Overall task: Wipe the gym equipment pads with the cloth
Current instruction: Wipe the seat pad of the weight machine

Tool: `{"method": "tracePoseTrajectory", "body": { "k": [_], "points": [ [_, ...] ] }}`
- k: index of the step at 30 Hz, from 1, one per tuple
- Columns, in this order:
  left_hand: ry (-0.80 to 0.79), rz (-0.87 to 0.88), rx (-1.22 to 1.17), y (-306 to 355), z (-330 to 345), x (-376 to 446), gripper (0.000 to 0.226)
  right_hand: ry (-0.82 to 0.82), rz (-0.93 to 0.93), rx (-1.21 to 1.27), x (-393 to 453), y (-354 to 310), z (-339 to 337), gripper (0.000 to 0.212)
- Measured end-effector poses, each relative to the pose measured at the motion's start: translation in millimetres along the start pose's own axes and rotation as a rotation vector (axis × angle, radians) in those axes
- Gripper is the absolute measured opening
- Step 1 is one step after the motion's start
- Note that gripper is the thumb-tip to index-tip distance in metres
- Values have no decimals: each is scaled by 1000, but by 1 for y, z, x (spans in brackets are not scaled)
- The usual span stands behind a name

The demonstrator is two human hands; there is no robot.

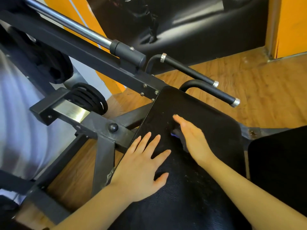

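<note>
Left hand (pixel 141 165) spreading flat, bracing black padded vinyl bench pad (pixel 207 123); right hand (pixel 189 133) pressing dark crumpled cloth (pixel 180 136) flat-fingered, wiping far end.

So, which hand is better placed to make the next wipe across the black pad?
Probably the right hand: the dark cloth lies under its palm on the black pad. The left hand lies flat with spread fingers, holding nothing.
</note>
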State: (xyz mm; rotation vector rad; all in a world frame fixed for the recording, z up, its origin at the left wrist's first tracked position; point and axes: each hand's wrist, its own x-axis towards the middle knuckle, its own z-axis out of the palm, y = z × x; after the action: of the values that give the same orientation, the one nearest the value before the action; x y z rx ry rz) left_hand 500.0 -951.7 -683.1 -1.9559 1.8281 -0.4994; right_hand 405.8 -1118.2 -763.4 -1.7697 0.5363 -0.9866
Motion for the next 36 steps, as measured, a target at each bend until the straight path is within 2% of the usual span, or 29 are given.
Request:
{"method": "tracePoseTrajectory", "body": {
  "k": [2,5,6,10,15,18,22,29,32,36],
  "points": [
    [6,3,6,-1,1,0,60,28,-9,4,-4,4,-4,49],
    [11,11,0,-1,3,-1,60,-19,-89,-302,-11,13,2,51],
    [17,14,0,-1,4,-1,60,-24,-81,-331,-12,14,6,50],
    [29,11,5,0,5,-1,59,1,-90,-349,18,5,18,44],
    [18,16,12,-2,3,1,59,24,-49,-392,76,-8,31,46],
    [17,16,19,-2,3,0,59,-7,-34,-301,47,-5,19,47],
    [30,13,19,-1,6,-1,59,10,-118,-275,0,4,14,49],
    [18,21,21,-2,3,1,59,64,-51,-319,86,-9,31,42],
    [15,11,25,-2,3,-1,59,-17,-89,-316,52,-10,21,44],
    [23,16,28,-1,4,-1,59,-119,-227,-308,-19,-5,9,49]
  ]
}}
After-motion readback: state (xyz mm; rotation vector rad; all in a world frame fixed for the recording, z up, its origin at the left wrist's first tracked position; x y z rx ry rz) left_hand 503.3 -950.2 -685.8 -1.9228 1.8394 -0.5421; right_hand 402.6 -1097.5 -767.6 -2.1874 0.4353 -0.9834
